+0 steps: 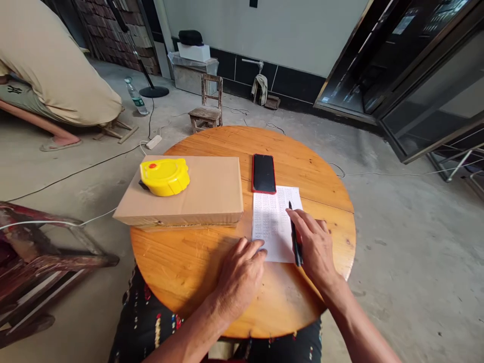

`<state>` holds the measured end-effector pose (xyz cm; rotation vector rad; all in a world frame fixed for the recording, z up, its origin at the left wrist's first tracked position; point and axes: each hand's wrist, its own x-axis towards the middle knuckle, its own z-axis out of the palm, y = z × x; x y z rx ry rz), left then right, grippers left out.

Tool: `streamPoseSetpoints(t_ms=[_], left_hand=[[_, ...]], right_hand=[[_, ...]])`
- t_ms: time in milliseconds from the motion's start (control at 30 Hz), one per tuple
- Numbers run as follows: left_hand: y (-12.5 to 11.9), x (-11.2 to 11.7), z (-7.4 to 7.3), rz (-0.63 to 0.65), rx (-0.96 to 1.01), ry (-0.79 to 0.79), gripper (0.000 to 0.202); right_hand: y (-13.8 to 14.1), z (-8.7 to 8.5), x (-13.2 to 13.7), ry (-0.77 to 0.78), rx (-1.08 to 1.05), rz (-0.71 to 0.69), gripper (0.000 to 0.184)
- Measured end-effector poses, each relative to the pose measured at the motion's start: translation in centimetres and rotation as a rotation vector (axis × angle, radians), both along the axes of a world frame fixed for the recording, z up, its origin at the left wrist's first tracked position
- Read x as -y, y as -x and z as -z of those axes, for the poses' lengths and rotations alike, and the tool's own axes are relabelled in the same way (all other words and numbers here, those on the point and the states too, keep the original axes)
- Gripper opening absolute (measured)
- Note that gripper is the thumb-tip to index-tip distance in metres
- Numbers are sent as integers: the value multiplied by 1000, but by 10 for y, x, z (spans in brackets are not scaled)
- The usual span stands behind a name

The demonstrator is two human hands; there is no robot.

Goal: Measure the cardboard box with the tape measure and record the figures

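My right hand (316, 243) is closed around a black pen (294, 238), its tip pointing away from me over the right part of a white sheet of paper (278, 247). Rows of small writing cover much of the sheet. My left hand (242, 272) rests on the table with its fingers slightly bent and apart, fingertips on the sheet's lower left edge. Just beyond the paper, a dark-screened phone (263, 173) in a red case lies over its top edge.
A cardboard box (214, 189) on the round wooden table (181, 262) carries a yellow plastic case with a red button (165, 176). Beyond stand a small wooden chair (206, 112) and a water bottle (136, 97). Another person (56, 65) bends at the left.
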<state>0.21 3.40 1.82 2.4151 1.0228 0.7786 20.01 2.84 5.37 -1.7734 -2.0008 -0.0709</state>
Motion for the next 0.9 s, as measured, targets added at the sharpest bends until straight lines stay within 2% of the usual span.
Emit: streamPoseSetpoints(t_ms=[67, 167, 300, 433, 533, 733, 900], left_hand=[[0, 0, 0, -3, -9, 1, 32], [0, 1, -2, 2, -12, -3, 31], [0, 1, -2, 3, -9, -32, 28], [1, 2, -1, 3, -11, -69, 28], [0, 4, 0, 4, -9, -102, 29], [-4, 3, 4, -3, 35, -188, 30], [-4, 10, -7, -15, -18, -177, 30]], right_hand=[[-11, -1, -9, 77, 201, -52, 48], [-20, 2, -12, 106, 284, -75, 51], [-23, 13, 16, 36, 126, 53, 52], [-23, 31, 63, -32, -19, 158, 37], [-20, 44, 87, -101, -91, 232, 28], [-14, 52, 92, -219, -167, 285, 24], [-15, 53, 93, -258, -210, 291, 25]])
